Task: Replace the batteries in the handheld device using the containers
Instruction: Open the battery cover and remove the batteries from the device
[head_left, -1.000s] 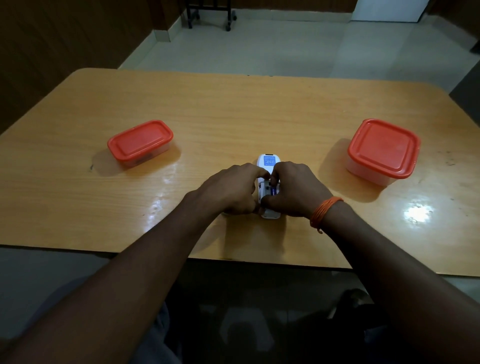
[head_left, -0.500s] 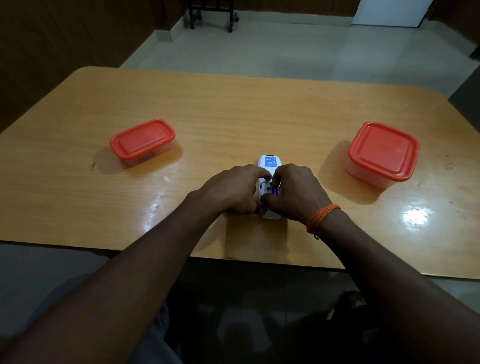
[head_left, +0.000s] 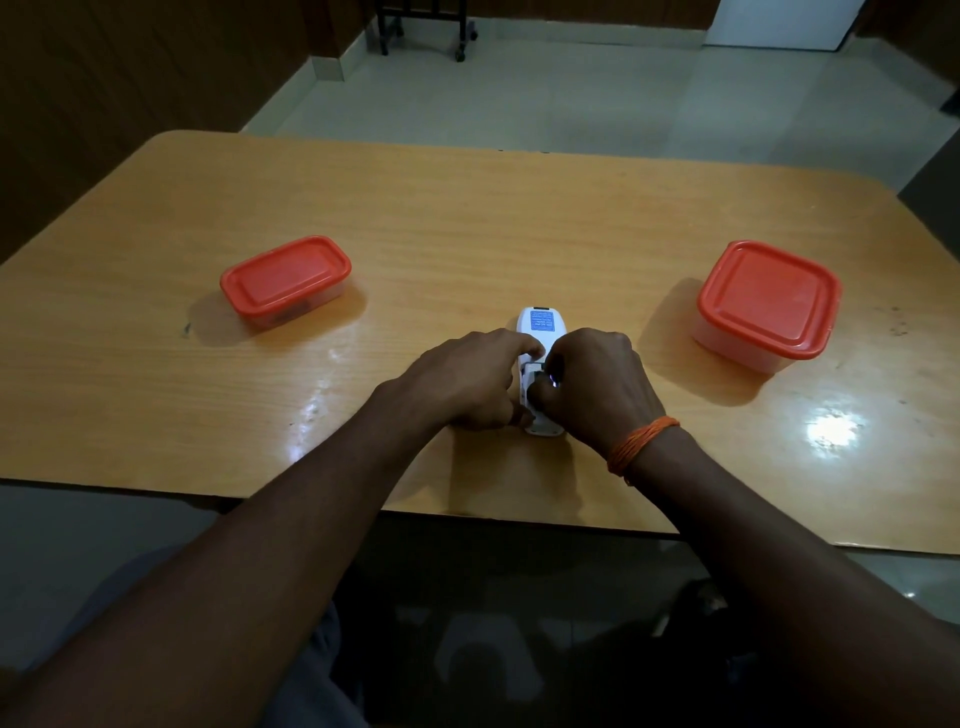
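Hands met at frame centre over a white oblong plastic handheld device (head_left: 538, 332) that lay face-down on the glossy light-wood table (head_left: 467, 218), long axis running toward the top of the frame. Blue label patch sat on its upper end, clear of both hands. Left hand (head_left: 467, 382) came in from lower left, fingers curled, index fingertip pressed on the device's left edge just above the open battery bay; thumb tucked low against the device's near end. Right hand (head_left: 597, 384) came in from lower right, fingers bunched together, tips pinching down into the bay at something small and shiny; could not tell whether that was a battery or a contact. Device's lower half was mostly hidden between and under the two hands; only its rounded near tip showed below them. Orange thread band (head_left: 641, 447) wrapped the right wrist.

Small rectangular clear plastic container with red lid (head_left: 285, 278) sat left of centre, lid on, well apart from the left hand. Larger square clear plastic container with red lid (head_left: 766, 301) sat right of centre, lid on, well apart from the right hand. Device lay between the two containers, nearer the table's front edge. Pale tiled floor (head_left: 571, 93) filled the upper frame.
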